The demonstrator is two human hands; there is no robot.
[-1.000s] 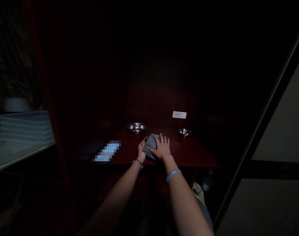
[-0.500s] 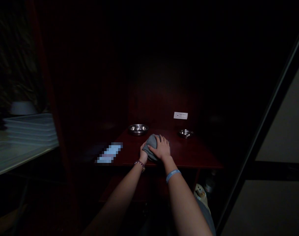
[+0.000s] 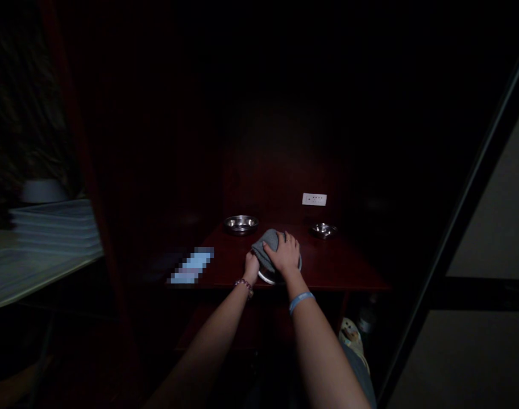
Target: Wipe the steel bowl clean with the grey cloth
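Right hand lies spread over grey cloth, not clasped. Left hand at dish's left edge, fingers hidden, closure unclear. Round dish directly under cloth, no long axis; right hand nearer its middle. 2 bowls beyond.

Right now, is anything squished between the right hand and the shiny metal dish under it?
Yes, the gray cloth is in between: it lies over part of the metal dish, and the right hand rests on top. The dish's near rim shows uncovered.
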